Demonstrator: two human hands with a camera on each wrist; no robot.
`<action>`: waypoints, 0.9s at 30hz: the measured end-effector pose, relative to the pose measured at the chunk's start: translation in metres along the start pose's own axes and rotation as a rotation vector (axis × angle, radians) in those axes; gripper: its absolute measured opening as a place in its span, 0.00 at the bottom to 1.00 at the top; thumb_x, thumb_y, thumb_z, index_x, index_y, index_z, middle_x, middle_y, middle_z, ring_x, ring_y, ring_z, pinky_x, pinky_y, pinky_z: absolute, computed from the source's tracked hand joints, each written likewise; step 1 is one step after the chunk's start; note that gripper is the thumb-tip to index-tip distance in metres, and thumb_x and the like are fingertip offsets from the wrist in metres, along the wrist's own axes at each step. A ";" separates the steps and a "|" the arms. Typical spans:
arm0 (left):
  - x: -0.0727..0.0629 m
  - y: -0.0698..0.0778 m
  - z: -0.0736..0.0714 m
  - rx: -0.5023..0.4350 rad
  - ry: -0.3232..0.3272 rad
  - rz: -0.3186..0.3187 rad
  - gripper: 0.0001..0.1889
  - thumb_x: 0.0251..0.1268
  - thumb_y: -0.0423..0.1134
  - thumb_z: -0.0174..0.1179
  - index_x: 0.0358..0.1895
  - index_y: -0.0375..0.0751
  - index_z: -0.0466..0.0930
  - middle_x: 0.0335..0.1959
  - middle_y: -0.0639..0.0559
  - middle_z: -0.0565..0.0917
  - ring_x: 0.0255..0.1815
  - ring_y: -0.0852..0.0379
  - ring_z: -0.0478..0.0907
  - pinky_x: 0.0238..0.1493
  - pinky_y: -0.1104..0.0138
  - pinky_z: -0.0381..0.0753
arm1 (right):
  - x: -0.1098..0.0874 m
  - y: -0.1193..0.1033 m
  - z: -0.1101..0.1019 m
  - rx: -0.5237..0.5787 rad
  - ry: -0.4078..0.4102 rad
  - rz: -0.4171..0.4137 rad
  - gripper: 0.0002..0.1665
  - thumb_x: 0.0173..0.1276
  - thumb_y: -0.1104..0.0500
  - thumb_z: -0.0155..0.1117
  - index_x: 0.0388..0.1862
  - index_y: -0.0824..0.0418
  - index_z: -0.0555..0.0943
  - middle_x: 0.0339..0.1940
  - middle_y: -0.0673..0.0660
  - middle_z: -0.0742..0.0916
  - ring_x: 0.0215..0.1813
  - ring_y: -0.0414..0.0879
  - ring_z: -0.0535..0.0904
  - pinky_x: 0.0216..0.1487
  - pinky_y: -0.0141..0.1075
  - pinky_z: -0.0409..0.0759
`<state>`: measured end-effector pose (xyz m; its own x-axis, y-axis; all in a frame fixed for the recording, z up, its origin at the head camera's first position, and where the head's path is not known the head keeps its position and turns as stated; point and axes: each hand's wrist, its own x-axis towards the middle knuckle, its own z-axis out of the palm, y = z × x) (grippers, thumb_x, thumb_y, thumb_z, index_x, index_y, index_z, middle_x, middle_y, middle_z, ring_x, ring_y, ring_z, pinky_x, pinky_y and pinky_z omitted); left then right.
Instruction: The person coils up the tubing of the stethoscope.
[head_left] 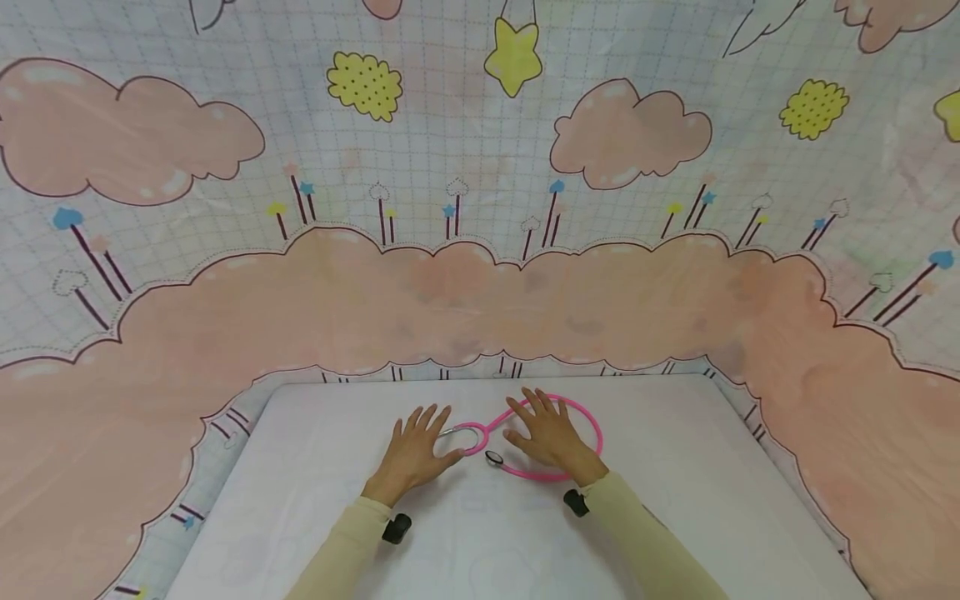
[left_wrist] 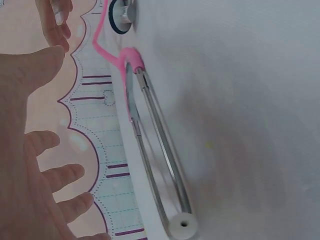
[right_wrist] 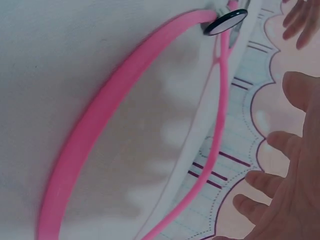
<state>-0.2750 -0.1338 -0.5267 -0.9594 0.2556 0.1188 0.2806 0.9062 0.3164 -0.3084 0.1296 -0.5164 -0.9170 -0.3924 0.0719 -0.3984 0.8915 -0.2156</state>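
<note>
A stethoscope with pink tubing point(head_left: 600, 429) lies on the white table, its tube curved in a loop. Its round chest piece point(right_wrist: 226, 22) has a dark rim, and its metal ear tubes point(left_wrist: 162, 137) end in a pale ear tip point(left_wrist: 183, 226). My left hand point(head_left: 415, 450) spreads its fingers above the ear tubes at the left end, hiding part of them in the head view. Over the tubing loop, my right hand point(head_left: 553, 433) is held with fingers spread. Both wrist views show the hands raised apart from the stethoscope, holding nothing.
The white table point(head_left: 465, 533) stretches out around the stethoscope. Behind it and along its sides hangs a cloth point(head_left: 480, 308) printed with clouds and stars. A small black wrist camera point(head_left: 397, 528) sits at the left cuff, another wrist camera point(head_left: 576, 502) at the right.
</note>
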 end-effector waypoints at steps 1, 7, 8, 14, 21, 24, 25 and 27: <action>0.000 -0.001 0.001 -0.004 -0.001 -0.002 0.42 0.61 0.64 0.59 0.76 0.49 0.60 0.74 0.41 0.65 0.76 0.37 0.57 0.71 0.35 0.54 | 0.001 0.001 0.001 -0.001 -0.001 0.001 0.38 0.72 0.34 0.50 0.77 0.45 0.62 0.79 0.58 0.62 0.80 0.61 0.54 0.74 0.66 0.50; -0.001 -0.007 0.008 -0.046 -0.010 -0.019 0.43 0.60 0.62 0.62 0.75 0.48 0.60 0.72 0.40 0.68 0.73 0.38 0.62 0.68 0.39 0.61 | 0.008 0.004 0.009 -0.007 -0.011 0.000 0.38 0.72 0.35 0.52 0.77 0.47 0.63 0.79 0.58 0.63 0.79 0.60 0.55 0.74 0.65 0.51; -0.002 -0.008 0.009 -0.054 -0.015 -0.025 0.42 0.60 0.61 0.63 0.75 0.48 0.61 0.71 0.40 0.68 0.72 0.38 0.63 0.68 0.40 0.62 | 0.009 0.005 0.010 -0.009 -0.015 0.001 0.38 0.73 0.35 0.52 0.77 0.47 0.62 0.79 0.58 0.63 0.79 0.60 0.55 0.74 0.64 0.51; -0.003 -0.009 0.014 -0.098 -0.035 -0.055 0.41 0.59 0.57 0.66 0.73 0.45 0.65 0.67 0.40 0.72 0.68 0.38 0.66 0.65 0.40 0.65 | 0.015 0.007 0.017 -0.002 -0.026 0.008 0.36 0.72 0.39 0.56 0.76 0.48 0.64 0.78 0.59 0.65 0.79 0.60 0.57 0.74 0.64 0.53; -0.002 -0.011 0.022 -0.132 -0.032 -0.083 0.38 0.59 0.52 0.68 0.71 0.43 0.67 0.63 0.39 0.75 0.65 0.38 0.69 0.64 0.41 0.67 | 0.020 0.007 0.024 -0.008 -0.042 0.019 0.34 0.71 0.42 0.59 0.74 0.49 0.67 0.76 0.58 0.67 0.78 0.60 0.58 0.73 0.64 0.54; -0.002 -0.012 0.023 -0.118 -0.010 -0.061 0.36 0.58 0.49 0.69 0.69 0.41 0.69 0.60 0.39 0.77 0.62 0.38 0.71 0.60 0.42 0.70 | 0.020 0.007 0.027 -0.021 -0.051 0.012 0.34 0.72 0.43 0.59 0.73 0.50 0.68 0.76 0.57 0.68 0.78 0.59 0.59 0.74 0.64 0.54; -0.002 -0.012 0.024 -0.112 -0.005 -0.055 0.35 0.58 0.48 0.70 0.68 0.41 0.70 0.60 0.39 0.78 0.61 0.38 0.72 0.59 0.43 0.70 | 0.020 0.007 0.027 -0.021 -0.051 0.008 0.33 0.72 0.43 0.59 0.73 0.50 0.68 0.76 0.57 0.69 0.78 0.59 0.59 0.74 0.64 0.54; -0.002 -0.012 0.024 -0.102 0.005 -0.045 0.34 0.58 0.47 0.70 0.67 0.41 0.71 0.58 0.39 0.79 0.59 0.39 0.72 0.57 0.43 0.71 | 0.019 0.006 0.028 -0.024 -0.051 0.009 0.33 0.72 0.44 0.59 0.73 0.50 0.69 0.75 0.57 0.70 0.78 0.59 0.59 0.74 0.64 0.54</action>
<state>-0.2776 -0.1373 -0.5536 -0.9710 0.2135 0.1072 0.2389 0.8775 0.4158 -0.3280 0.1214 -0.5440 -0.9185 -0.3949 0.0197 -0.3911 0.8999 -0.1930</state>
